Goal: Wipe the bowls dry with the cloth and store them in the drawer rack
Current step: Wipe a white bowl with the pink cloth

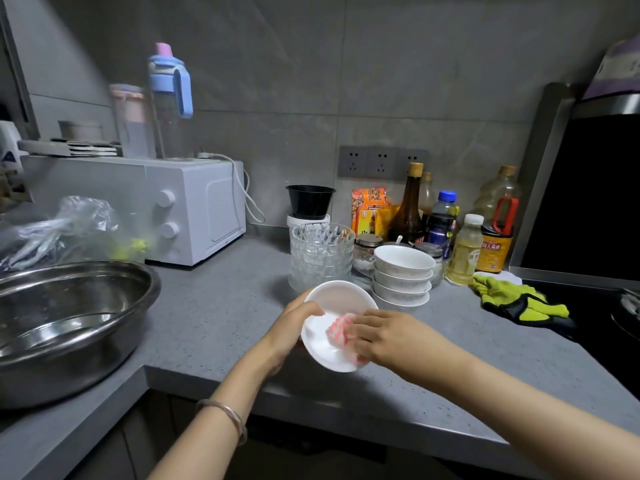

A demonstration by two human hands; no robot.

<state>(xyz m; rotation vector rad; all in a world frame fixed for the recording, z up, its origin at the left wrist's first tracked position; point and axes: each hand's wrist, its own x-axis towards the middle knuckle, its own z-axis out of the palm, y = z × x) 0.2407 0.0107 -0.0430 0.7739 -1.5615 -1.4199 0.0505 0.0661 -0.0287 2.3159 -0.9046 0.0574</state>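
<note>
A small white bowl [334, 306] is tilted toward me above the grey counter. My left hand [292, 329] grips its left rim, thumb over the edge. Inside the bowl, my right hand [384, 336] presses a folded pink-and-white striped cloth [341, 329] against the lower right wall. Behind stand a stack of white bowls [403, 271] and a stack of clear glass bowls [322, 252]. No drawer rack is in view.
A large steel basin [69, 323] fills the left. A white microwave [194, 206] stands at the back, bottles and jars [446, 223] at the back right. Yellow-green gloves [516, 301] lie by the dark stove [609, 327]. The counter edge [311, 393] runs just below my hands.
</note>
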